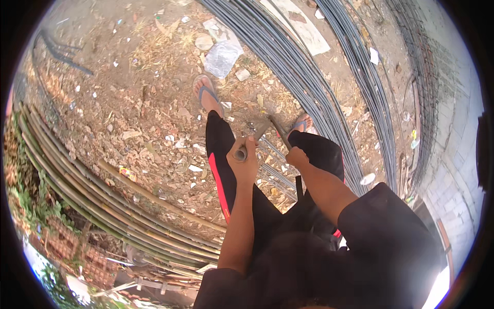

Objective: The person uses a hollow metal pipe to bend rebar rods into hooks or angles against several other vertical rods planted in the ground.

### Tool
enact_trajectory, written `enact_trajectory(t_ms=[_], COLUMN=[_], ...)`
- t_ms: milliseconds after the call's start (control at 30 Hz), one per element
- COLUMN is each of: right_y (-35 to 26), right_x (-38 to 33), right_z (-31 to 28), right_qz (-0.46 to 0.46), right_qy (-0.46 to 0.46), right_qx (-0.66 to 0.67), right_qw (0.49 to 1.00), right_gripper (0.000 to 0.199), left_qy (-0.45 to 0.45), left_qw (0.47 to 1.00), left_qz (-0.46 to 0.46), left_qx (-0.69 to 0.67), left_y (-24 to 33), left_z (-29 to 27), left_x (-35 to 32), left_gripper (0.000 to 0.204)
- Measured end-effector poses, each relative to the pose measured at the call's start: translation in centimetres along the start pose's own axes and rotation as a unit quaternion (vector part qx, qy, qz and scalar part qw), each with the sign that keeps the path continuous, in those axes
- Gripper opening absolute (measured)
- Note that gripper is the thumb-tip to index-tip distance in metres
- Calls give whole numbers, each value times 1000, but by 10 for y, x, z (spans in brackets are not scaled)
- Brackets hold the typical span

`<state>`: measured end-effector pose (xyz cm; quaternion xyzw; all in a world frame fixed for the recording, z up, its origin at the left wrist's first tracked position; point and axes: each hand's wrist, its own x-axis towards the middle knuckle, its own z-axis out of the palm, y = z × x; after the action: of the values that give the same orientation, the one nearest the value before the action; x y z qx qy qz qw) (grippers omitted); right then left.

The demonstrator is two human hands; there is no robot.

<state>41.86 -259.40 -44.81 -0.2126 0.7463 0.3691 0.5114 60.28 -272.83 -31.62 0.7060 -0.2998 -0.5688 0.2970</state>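
Observation:
My left hand (246,160) is wrapped round a hollow metal pipe (262,131), its open round end showing by the thumb. My right hand (297,156) is closed on a dark bar (278,127) that slants up and left from the fist. The far ends of pipe and bar come close together between my feet; whether they are joined I cannot tell. Beneath and between my hands, several thin grey metal rods (278,179) lie near the ground, partly hidden by my right hand and legs.
Long bundles of grey steel bars (288,67) curve along the right, before a pale block wall (447,149). Bamboo poles (113,216) are stacked at the lower left. A clear plastic sheet (223,57) lies ahead among dry leaves and litter. My sandalled feet stand apart.

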Motion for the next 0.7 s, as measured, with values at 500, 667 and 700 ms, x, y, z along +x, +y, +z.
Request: enact_trajectory(t_ms=[500,667,700], right_y=[7,29,39], right_x=[-12,0,6], right_z=[8,24,22], right_qz=[45,44,40], right_qy=[18,21,28], right_qx=[14,12,13], right_qw=[999,999,999], right_gripper=[37,33,33], left_qy=[-53,-1,-10], left_qw=[997,996,993], left_qz=[59,84,108], left_qx=[8,-37,-49], left_y=[9,-1,0], left_z=[-8,6,14], left_x=[9,-7,-7], left_gripper=[12,16,16])
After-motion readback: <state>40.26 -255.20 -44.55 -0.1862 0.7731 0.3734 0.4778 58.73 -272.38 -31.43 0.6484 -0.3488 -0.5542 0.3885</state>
